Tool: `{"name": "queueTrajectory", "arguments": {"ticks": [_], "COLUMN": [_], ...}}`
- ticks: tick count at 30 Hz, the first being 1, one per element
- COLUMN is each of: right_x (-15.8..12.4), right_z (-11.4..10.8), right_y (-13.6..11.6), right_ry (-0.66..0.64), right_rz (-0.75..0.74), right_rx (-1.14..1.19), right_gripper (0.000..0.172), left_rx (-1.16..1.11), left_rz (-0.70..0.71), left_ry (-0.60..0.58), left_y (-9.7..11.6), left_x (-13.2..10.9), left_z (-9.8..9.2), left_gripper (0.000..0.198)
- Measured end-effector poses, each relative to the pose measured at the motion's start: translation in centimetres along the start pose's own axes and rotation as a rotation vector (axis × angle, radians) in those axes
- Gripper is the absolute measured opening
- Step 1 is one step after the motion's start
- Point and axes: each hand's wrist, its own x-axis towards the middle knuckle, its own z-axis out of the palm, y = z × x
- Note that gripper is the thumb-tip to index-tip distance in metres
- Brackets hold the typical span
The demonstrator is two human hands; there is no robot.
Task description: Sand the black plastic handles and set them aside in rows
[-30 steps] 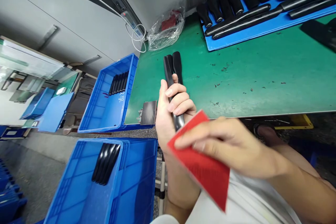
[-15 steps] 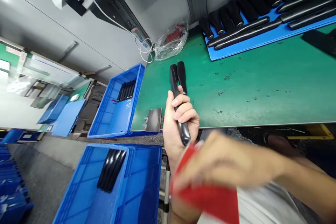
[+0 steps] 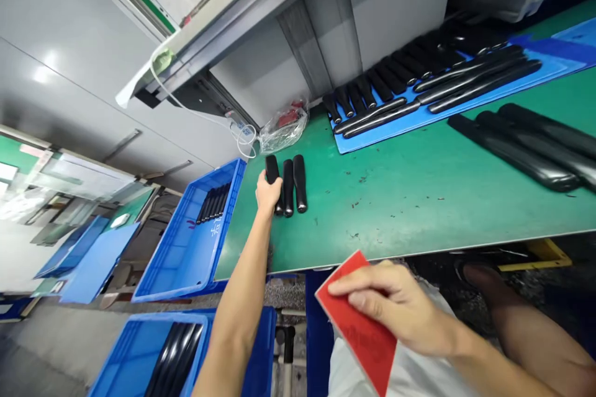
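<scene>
My left hand point(image 3: 269, 191) reaches out over the green worktop, its fingers closed round a slim black handle point(image 3: 272, 166) at the left end of a short row. Close beside it lie two similar black handles point(image 3: 288, 188), side by side and pointing away from me. Near the table's front edge, my right hand point(image 3: 384, 298) grips a red sheet point(image 3: 358, 322) with a pale edge and faint dark print. The thumb and forefinger press on its face. The lower part of the handle in my left hand shows below the fingers.
A blue board point(image 3: 342, 144) at the back bears many black handles. Several larger black pieces point(image 3: 521, 149) lie to the right. Blue crates point(image 3: 186, 260) with black parts stand left and below. A clear plastic bag point(image 3: 286, 127) sits by the wall. Dark crumbs dot the green worktop point(image 3: 410, 186).
My left hand has moved away from me, from upright near the front edge to the row of handles. The red sheet and right hand have come away from the handle. The view has shifted.
</scene>
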Motion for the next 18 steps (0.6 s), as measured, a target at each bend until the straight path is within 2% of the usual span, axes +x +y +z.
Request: {"name": "queueTrajectory", "arguments": {"ticks": [2, 3, 5, 8, 9, 12, 13, 15, 18], "right_x": [-0.9, -1.2, -1.9, -3.2, -3.7, -5.2, -5.7, -6.5, -7.6], "right_z": [-0.1, -0.2, -0.6, -1.7, -2.0, -2.7, -2.8, -2.9, -3.2], "right_y": [0.1, 0.1, 0.0, -0.6, -0.8, -1.5, -1.6, -1.8, -2.4], "right_ry": [0.001, 0.023, 0.073, 0.132, 0.167, 0.356, 0.429, 0.519, 0.645], "right_rz": [0.0, 0.0, 0.006, 0.073, 0.11, 0.179, 0.178, 0.173, 0.181], "right_rx": [0.012, 0.015, 0.035, 0.118, 0.168, 0.33, 0.368, 0.4, 0.466], "right_gripper": [0.019, 0.02, 0.021, 0.03, 0.038, 0.084, 0.093, 0.093, 0.063], "left_rx": [0.174, 0.251, 0.38, 0.523, 0.56, 0.632, 0.638, 0.624, 0.567], "left_rz": [0.023, 0.037, 0.081, 0.175, 0.207, 0.348, 0.431, 0.656, 1.048], "left_ry": [0.014, 0.014, -0.012, -0.109, -0.138, -0.139, -0.13, -0.164, -0.409], "left_y": [-0.7, -1.0, -1.4, -1.2, -0.8, 1.5, 2.6, 5.2, 9.6], "left_x": [0.8, 0.9, 0.8, 0.7, 0.7, -0.4, -1.4, -4.3, -10.1], "left_z": [0.8, 1.3, 2.2, 3.3, 3.6, 5.1, 6.2, 9.6, 16.7], "left_gripper": [0.045, 0.047, 0.06, 0.081, 0.082, 0.074, 0.07, 0.063, 0.055]}}
